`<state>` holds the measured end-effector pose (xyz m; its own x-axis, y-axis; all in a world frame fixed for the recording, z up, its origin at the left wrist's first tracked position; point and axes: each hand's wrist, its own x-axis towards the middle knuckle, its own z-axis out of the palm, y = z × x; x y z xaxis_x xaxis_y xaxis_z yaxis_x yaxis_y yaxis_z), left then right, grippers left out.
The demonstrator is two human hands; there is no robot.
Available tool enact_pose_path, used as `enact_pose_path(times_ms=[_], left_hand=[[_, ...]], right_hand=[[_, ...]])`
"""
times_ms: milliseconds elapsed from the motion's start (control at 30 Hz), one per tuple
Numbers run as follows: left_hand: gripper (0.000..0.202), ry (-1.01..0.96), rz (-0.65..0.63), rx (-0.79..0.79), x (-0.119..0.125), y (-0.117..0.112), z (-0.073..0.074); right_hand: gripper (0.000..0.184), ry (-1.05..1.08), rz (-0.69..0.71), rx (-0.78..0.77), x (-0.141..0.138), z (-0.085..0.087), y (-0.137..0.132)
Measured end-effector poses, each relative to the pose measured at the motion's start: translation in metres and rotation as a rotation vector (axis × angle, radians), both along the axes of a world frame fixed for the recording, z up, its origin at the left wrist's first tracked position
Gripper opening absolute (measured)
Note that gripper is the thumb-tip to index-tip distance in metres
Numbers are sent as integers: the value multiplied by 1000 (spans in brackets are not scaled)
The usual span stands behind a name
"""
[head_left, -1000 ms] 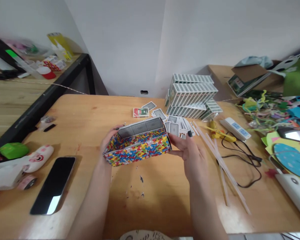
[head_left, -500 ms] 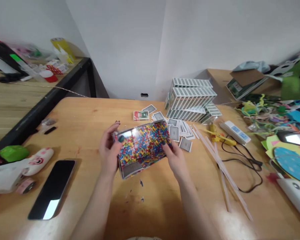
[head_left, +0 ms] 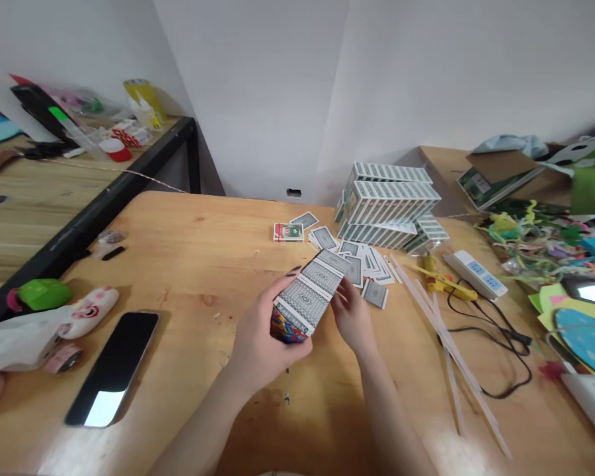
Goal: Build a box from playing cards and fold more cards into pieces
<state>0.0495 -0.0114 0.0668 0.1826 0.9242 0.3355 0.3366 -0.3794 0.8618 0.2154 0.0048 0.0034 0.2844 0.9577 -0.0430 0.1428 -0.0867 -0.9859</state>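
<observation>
- Since half a second ago, the card box point(head_left: 310, 291) has been turned over and swung round: its wide, brightly patterned face was shown then, while grey card backs are now presented upward and the bright pattern is seen only at the near end.
- Both hands have been shifted with it; the near end is now wrapped by the left hand point(head_left: 260, 334), which was placed at the box's left side before.
- A firm clasp is kept by the left hand, with the thumb laid across the near end and the fingers along the left edge.
- At the right edge, curled fingers of the right hand point(head_left: 356, 320) are placed close against the box; whether it is gripped there cannot be told, as the fingertips are hidden.
- The box is held over the middle of the wooden table point(head_left: 178, 264), tilted, its far end overlapping the loose cards point(head_left: 371, 261) in view.
- One separate card point(head_left: 375, 293) is seen just beyond the right hand.
- Behind the cards, striped boxes point(head_left: 391, 201) are stacked, and a red-and-green card pack point(head_left: 288, 233) is laid to their left.
- To the right, translucent sticks point(head_left: 453, 357) are crossed near a yellow glue gun point(head_left: 443, 282).
</observation>
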Motion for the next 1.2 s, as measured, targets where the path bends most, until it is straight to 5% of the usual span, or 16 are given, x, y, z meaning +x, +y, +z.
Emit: enact_pose_path(times_ms=[100,233,300,400,533,667,800,1033,1200], left_hand=[[66,90,114,127,1,0,-7],[56,100,280,279,13,-5,-17],[56,112,311,312,20,-14,-24],[64,182,223,285,27,-32,-34],[75,156,12,308,12,-46,-31],[56,237,-56,405,-12,-21,-2],[21,455,-396,234,-18,20,26],[34,516,-411,226,-10,42,24],[34,525,-402,226,-8,42,20]], right_hand=[[33,0,-22,-8,-6,20,-18],[31,261,338,4,-23,53,-40],[38,279,338,24,-33,61,-45],[29,325,259,3,-42,60,-43],[15,282,376,20,-30,60,-39],[14,157,695,39,-5,75,-35],[17,92,792,-10,8,87,-27],[12,40,713,0,9,75,-25],[15,343,620,-62,-2,61,-34]])
